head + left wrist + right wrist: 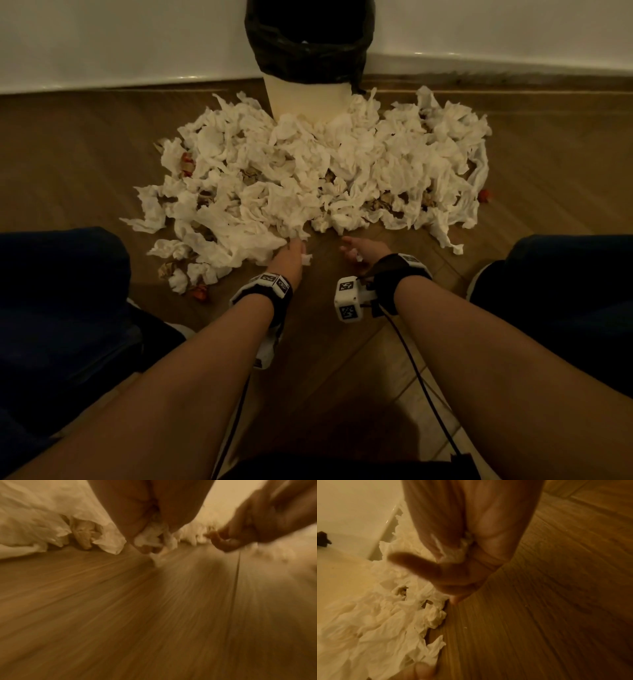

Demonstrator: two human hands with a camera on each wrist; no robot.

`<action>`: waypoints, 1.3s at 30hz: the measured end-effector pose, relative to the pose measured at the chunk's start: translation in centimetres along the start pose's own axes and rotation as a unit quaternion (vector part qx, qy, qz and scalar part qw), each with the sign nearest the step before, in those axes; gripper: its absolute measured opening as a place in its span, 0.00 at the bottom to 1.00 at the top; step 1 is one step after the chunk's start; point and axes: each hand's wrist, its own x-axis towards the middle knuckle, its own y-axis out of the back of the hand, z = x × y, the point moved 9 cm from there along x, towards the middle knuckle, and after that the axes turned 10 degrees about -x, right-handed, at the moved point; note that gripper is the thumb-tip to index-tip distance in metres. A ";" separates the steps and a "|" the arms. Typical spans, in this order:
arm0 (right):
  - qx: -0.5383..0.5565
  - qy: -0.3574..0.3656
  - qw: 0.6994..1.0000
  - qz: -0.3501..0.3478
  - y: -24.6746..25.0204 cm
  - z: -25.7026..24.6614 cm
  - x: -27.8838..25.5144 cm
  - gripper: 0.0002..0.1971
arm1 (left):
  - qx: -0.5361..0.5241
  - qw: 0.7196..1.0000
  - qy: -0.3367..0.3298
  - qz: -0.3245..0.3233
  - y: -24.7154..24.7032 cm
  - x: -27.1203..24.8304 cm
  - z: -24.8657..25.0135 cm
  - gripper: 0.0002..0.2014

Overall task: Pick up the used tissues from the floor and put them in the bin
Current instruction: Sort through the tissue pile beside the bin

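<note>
Both hands low at tissue pile's (308, 171) near edge, left hand (289, 260) and right hand (359, 251) each pinching a scrap; bin (308, 99) straight ahead beyond pile.

tissues (308, 171) are thin crinkly paper, floor (68, 144) is matte wood-grain plank, bin (308, 99) liner (308, 58) is glossy black plastic

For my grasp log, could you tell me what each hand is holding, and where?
Left hand grips a small tissue wad in its curled fingers. Right hand keeps a tissue scrap tucked against its palm.
</note>
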 end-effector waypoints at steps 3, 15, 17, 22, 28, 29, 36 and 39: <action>0.044 0.020 0.999 -0.013 0.1 -0.2 0.3 0.18 | -0.127 0.991 0.031 0.028 1.6 0.2 0.9 0.18; 0.205 0.155 0.966 0.033 1.5 -12.6 -4.1 0.16 | -0.401 0.896 -0.031 0.188 14.8 2.1 5.9 0.19; 0.197 0.174 0.964 0.047 1.7 -15.1 -5.1 0.12 | -0.382 0.903 -0.051 0.190 16.7 2.7 7.0 0.14; 0.092 0.281 0.950 0.101 3.1 -21.9 -8.4 0.13 | -0.462 0.862 -0.098 0.185 21.3 3.8 10.5 0.21; 0.138 0.311 0.939 0.050 1.6 -29.0 -9.8 0.13 | -0.564 0.786 -0.172 0.186 27.4 4.2 15.1 0.16; 0.119 0.317 0.940 0.047 1.2 -29.9 -9.8 0.14 | -0.539 0.799 -0.178 0.200 28.3 4.3 15.6 0.16; -0.146 0.374 0.907 0.124 1.4 -34.2 -9.2 0.10 | -0.301 0.893 -0.195 0.273 31.5 7.2 17.2 0.13; -0.098 0.387 0.908 0.124 2.2 -35.4 -8.8 0.14 | -0.279 0.900 -0.187 0.277 32.2 8.7 17.9 0.17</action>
